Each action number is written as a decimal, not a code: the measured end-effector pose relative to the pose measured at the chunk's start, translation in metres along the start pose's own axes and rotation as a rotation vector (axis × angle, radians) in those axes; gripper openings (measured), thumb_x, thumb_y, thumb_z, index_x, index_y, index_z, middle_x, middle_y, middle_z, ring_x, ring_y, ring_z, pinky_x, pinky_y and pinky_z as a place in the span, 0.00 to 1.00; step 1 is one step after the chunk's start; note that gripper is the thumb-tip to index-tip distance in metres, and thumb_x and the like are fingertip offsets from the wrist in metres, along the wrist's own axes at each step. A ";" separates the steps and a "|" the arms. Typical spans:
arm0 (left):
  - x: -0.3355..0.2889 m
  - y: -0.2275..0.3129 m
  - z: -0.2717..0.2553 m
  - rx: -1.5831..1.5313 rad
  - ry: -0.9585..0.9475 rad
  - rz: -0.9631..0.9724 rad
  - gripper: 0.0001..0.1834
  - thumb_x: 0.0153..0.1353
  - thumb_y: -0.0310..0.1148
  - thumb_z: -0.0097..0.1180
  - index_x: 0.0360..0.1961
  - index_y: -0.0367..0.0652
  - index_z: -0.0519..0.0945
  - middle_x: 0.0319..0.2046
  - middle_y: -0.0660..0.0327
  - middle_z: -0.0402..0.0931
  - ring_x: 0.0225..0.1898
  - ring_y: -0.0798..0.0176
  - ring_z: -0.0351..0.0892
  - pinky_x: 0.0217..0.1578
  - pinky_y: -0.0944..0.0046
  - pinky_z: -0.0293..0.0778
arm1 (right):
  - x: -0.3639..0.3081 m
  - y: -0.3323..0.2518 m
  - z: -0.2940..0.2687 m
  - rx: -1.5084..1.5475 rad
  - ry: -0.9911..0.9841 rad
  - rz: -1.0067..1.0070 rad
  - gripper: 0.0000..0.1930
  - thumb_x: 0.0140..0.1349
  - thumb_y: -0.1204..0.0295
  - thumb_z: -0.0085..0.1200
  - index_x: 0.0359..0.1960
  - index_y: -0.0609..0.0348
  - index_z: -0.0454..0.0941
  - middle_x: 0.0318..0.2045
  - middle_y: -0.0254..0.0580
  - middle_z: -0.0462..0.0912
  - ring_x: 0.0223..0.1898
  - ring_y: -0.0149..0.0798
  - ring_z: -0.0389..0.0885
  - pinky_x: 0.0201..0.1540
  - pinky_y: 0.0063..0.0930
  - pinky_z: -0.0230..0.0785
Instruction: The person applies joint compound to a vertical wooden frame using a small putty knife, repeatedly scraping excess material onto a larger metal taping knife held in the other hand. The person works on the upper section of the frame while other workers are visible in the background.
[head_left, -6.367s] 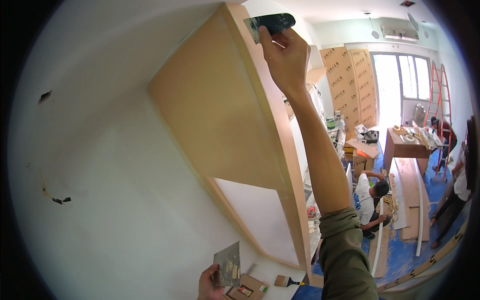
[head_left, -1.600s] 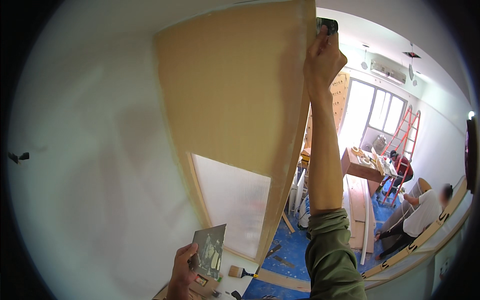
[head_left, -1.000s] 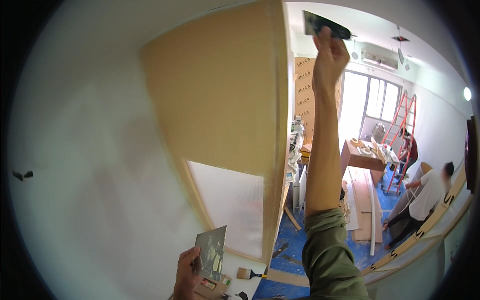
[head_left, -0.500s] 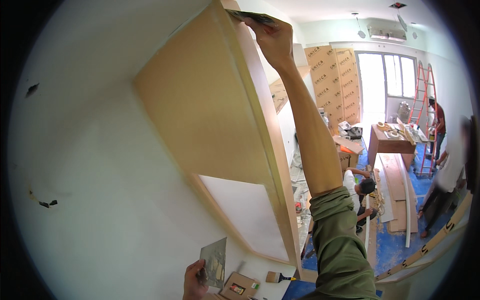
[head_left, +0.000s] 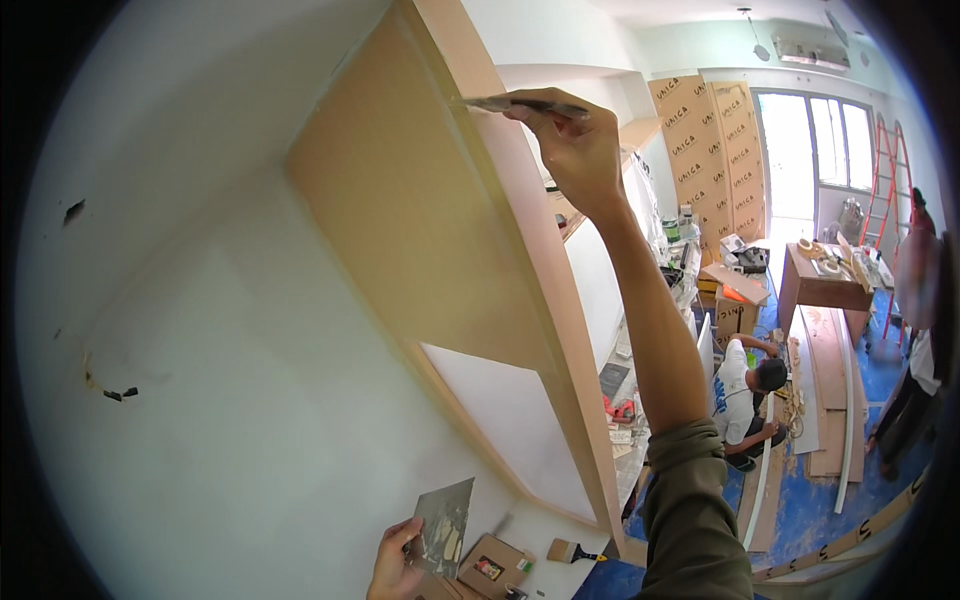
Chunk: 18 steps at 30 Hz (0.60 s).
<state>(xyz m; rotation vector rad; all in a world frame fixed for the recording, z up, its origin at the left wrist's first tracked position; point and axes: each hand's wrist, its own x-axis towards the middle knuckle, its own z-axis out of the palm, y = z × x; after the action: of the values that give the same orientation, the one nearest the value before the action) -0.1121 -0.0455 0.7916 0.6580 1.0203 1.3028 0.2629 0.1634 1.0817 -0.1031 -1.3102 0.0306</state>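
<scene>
My right hand is raised and closed around a putty knife. The blade touches the edge strip of a tall tan wooden panel, where a pale line of filler runs along the seam. Low down, my left hand grips a flat metal scraper plate with patches of putty on its face. A white rectangular section is set into the panel's lower part. Below it lie a small cardboard box and a paintbrush.
A wall with loose wires fills the left. To the right, one person crouches by long boards; a blurred person is farther right. Behind stand a cluttered desk, an orange ladder and wrapped panels.
My right hand has drawn the putty knife down along the panel's edge. The view has shifted a little, and my left hand still holds the plate low down.
</scene>
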 end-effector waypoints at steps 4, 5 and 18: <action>0.005 -0.003 0.003 0.001 -0.015 -0.012 0.14 0.62 0.31 0.52 0.41 0.26 0.75 0.36 0.50 0.79 0.36 0.56 0.82 0.38 0.57 0.80 | 0.003 -0.003 0.015 0.183 0.187 0.013 0.09 0.62 0.76 0.55 0.37 0.73 0.78 0.32 0.43 0.84 0.36 0.31 0.82 0.43 0.25 0.73; 0.005 -0.006 0.004 -0.005 -0.012 -0.015 0.14 0.63 0.31 0.52 0.41 0.26 0.75 0.36 0.50 0.79 0.36 0.56 0.82 0.38 0.57 0.80 | 0.005 -0.007 0.017 0.198 0.179 0.054 0.11 0.63 0.73 0.56 0.38 0.72 0.78 0.31 0.44 0.83 0.35 0.31 0.82 0.42 0.24 0.73; 0.000 0.042 0.105 -0.425 -0.356 -0.187 0.11 0.67 0.33 0.45 0.39 0.36 0.75 0.20 0.62 0.71 0.15 0.70 0.66 0.10 0.73 0.62 | -0.163 -0.131 0.038 0.228 -0.068 0.203 0.08 0.59 0.82 0.53 0.39 0.73 0.80 0.39 0.56 0.83 0.39 0.44 0.85 0.44 0.36 0.79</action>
<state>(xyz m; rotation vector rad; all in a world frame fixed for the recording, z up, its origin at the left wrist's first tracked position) -0.0387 -0.0221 0.8741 0.4343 0.4811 1.1383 0.1797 0.0217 0.9465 -0.0397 -1.3508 0.3580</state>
